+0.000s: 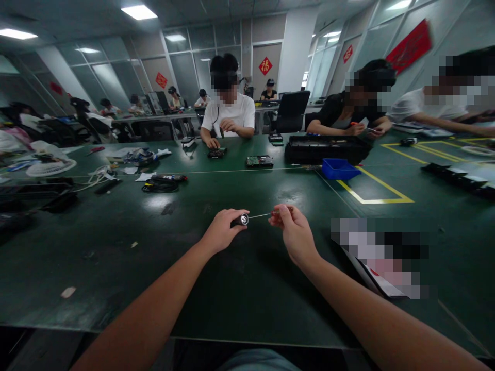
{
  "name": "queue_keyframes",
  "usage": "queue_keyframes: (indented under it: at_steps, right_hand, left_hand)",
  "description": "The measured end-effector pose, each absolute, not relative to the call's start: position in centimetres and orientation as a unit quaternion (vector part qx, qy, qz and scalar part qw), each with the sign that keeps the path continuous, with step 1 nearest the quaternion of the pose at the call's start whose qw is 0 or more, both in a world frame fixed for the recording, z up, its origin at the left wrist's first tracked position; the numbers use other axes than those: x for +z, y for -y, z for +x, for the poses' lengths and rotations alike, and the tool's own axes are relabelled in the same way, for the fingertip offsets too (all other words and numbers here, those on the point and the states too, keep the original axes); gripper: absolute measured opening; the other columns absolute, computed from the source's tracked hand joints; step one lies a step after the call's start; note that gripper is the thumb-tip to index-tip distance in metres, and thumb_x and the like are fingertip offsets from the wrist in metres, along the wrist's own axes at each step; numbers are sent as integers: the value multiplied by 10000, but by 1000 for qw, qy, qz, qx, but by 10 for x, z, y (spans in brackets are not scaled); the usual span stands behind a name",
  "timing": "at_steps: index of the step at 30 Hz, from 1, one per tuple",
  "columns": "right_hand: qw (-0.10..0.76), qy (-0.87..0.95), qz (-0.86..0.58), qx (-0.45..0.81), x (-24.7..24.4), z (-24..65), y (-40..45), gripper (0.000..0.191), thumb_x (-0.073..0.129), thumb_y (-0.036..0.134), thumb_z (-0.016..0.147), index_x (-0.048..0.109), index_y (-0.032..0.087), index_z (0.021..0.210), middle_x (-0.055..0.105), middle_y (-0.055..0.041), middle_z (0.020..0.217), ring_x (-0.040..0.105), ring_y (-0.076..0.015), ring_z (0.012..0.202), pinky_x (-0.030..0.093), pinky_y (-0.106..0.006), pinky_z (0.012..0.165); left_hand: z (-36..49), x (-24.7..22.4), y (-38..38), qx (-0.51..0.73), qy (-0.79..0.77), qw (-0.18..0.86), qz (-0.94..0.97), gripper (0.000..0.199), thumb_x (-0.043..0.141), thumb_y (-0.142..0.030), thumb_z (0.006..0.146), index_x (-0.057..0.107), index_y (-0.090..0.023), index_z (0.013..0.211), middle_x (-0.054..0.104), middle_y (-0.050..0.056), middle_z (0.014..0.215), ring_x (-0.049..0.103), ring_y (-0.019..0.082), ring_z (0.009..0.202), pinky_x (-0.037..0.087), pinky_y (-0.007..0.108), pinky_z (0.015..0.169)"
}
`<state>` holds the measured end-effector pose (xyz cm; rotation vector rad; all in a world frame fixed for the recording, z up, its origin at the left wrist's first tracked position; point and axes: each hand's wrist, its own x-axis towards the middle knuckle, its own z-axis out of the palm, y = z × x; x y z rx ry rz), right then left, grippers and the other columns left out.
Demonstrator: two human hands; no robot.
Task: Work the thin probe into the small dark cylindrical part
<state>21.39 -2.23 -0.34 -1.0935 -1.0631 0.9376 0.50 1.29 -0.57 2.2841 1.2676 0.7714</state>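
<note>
Above the green table, my left hand (pixel 221 231) is closed around a small black cylinder with a round, shiny silver end (pixel 243 220), like a flashlight head. The silver end faces me and to the right. In my right hand (pixel 297 233) a slim metal tool with a thin straight shaft (pixel 259 215) is pinched between thumb and fingers. Its shaft points left, and the tip reaches the rim of the silver end; whether it touches I cannot tell. My fingers hide the tool's handle and most of the cylinder's body.
A partly blurred-out flat item (pixel 371 281) lies right of my forearm. Farther back are a blue bin (pixel 340 169), a long black tray (pixel 327 150), a circuit board (pixel 260 161) and coiled black cable (pixel 159 184). A person in white (pixel 228 111) works opposite; others sit at right.
</note>
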Motion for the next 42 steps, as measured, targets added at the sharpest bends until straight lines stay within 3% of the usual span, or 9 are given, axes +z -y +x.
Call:
queue_keyframes:
  at_steps: [23,42]
  right_hand:
    - [464,706,-514,149,11,215,36,184,430,326,993,580,221,1003,686,-59,846,667,-219,767,482,-342,702]
    - [490,678,-509,202,8,217,36,197,421,359,1007,568,228,1001,697,-45,845,678,-204,786,487,-330,721]
  left_hand:
    - [6,-6,-12,228,-458,142,847,404,673,-229,888,630,-281,1287,682,47,1134,577,245,1058,395,435,977]
    - [5,-9,-13,225,-438,153,857,410,658,-229,896,628,-303,1298,672,44,1128,566,238,1050,399,434,979]
